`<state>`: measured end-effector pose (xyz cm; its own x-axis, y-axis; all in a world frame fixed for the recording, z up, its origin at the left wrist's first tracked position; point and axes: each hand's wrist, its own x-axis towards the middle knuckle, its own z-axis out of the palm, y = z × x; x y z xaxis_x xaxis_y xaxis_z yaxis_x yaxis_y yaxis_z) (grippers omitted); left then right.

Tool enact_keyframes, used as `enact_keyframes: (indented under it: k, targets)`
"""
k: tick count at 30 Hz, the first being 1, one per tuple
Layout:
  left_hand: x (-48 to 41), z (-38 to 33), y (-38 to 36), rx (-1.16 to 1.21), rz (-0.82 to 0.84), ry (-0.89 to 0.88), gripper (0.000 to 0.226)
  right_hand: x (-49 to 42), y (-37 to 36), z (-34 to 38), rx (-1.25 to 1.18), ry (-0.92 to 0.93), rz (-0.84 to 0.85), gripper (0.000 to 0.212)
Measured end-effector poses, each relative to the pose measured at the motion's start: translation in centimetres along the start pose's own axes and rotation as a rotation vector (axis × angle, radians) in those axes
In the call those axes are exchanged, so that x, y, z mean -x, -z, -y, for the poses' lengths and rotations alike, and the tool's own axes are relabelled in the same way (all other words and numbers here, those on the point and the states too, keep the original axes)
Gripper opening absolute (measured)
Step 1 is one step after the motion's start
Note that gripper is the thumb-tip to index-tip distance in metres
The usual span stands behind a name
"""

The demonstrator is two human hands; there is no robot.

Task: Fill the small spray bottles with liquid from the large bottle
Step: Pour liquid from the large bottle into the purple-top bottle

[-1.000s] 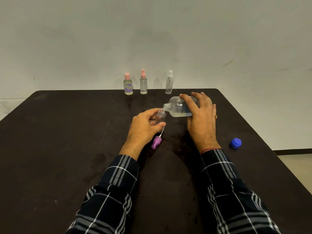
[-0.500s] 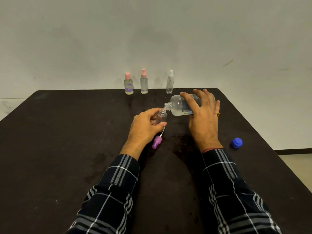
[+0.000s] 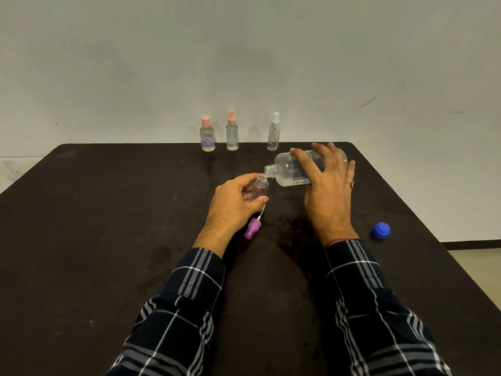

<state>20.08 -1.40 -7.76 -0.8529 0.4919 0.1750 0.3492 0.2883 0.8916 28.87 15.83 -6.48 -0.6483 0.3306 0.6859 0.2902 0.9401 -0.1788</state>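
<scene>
My left hand holds a small clear spray bottle upright on the black table, its neck uncapped. My right hand grips the large clear bottle, tipped on its side with the open mouth just above and right of the small bottle's neck. A purple spray head with its white tube lies on the table beside my left wrist. The large bottle's blue cap lies to the right.
Three small bottles stand along the table's far edge: a pink-capped bottle with yellowish liquid, a pink spray bottle and a white spray bottle. Wet patches darken the table between my hands. A grey wall rises behind.
My right hand has raised the back end of the large bottle, tipping its mouth lower toward the small bottle's neck. The left hand and small bottle have stayed in place.
</scene>
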Motion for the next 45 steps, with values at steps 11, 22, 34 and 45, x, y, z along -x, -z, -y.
enact_keyframes:
  k: [11, 22, 34, 45]
  targets:
    - [-0.18, 0.33, -0.06, -0.010, -0.011, -0.008, 0.055, -0.03, -0.01, 0.03, 0.017, 0.002, 0.000, 0.088]
    - [-0.06, 0.03, -0.01, -0.022, -0.008, 0.003, 0.056, -0.24, 0.08, 0.01, 0.035, 0.021, -0.008, 0.088]
    - [-0.35, 0.62, -0.16, 0.005, -0.014, -0.018, 0.055, -0.17, 0.05, -0.03, 0.029, 0.021, -0.010, 0.091]
    - [-0.34, 0.46, -0.05, -0.018, -0.013, -0.020, 0.056, -0.25, 0.24, 0.12, 0.036, 0.026, -0.022, 0.088]
